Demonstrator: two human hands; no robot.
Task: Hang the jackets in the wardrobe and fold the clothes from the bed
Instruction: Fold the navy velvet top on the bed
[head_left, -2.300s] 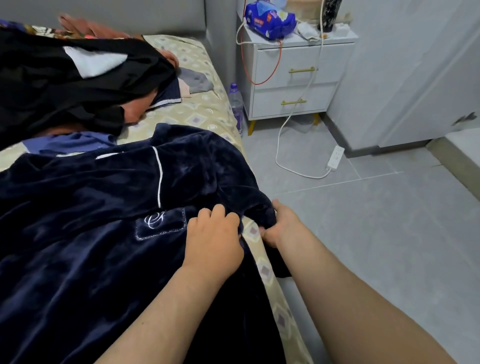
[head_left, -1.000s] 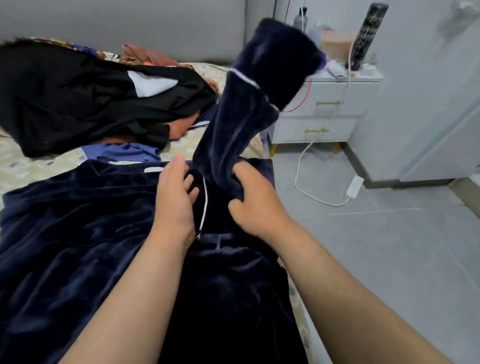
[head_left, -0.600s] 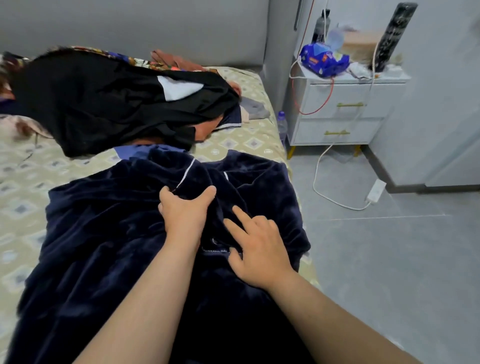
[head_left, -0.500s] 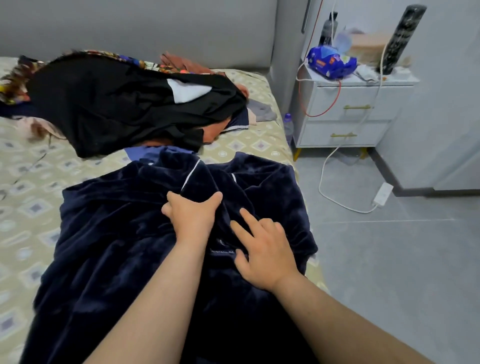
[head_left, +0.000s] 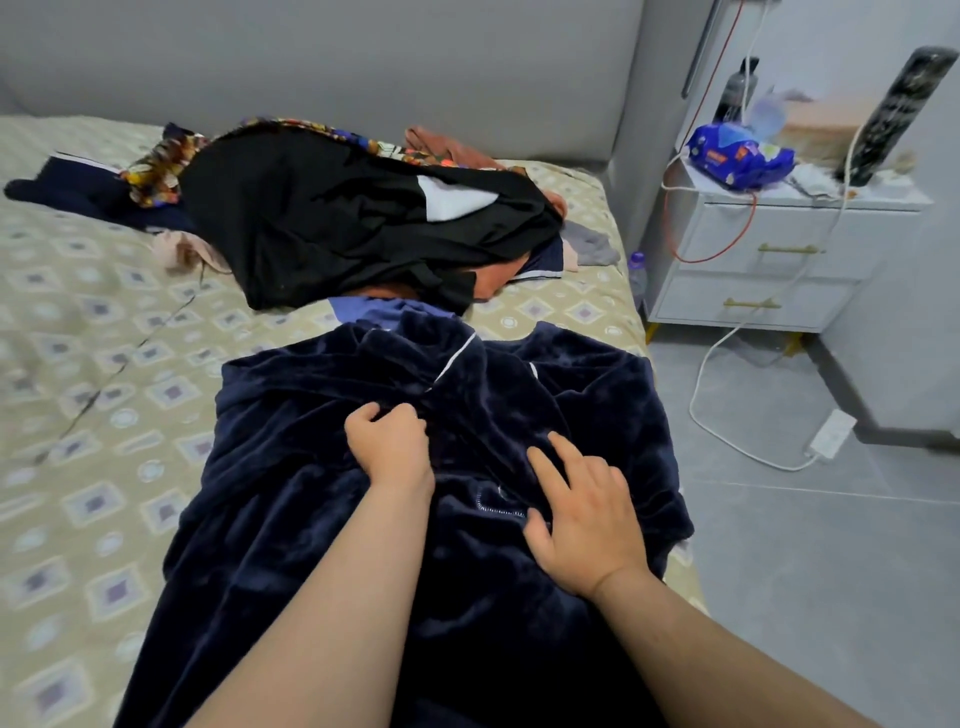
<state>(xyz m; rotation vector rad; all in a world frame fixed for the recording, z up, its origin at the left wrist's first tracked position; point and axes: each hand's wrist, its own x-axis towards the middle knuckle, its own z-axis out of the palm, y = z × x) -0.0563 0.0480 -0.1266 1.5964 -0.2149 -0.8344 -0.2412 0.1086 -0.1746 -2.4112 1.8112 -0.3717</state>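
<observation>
A dark navy velvet garment (head_left: 291, 467) with thin white piping lies spread on the bed (head_left: 78, 364) near its right edge, its sleeve folded in over the body. My left hand (head_left: 389, 447) sits at the garment's middle with fingers curled into the fabric. My right hand (head_left: 582, 504) lies flat on the cloth just to the right, fingers spread, beside a stitched chest pocket. Behind the garment lies a heap of clothes topped by a black garment (head_left: 337, 218) with a white patch.
Patterned, orange, blue and grey clothes stick out from under the heap. A white nightstand (head_left: 769, 260) with gold handles stands right of the bed, holding a blue packet (head_left: 737, 156) and cables. A white power strip (head_left: 831, 441) and cord lie on the grey floor. A bottle (head_left: 638, 275) stands beside the bed.
The raised sleeve was laid down onto the garment's body and both hands came to rest on it. My left fingers have since curled into the fabric. The view has shifted left.
</observation>
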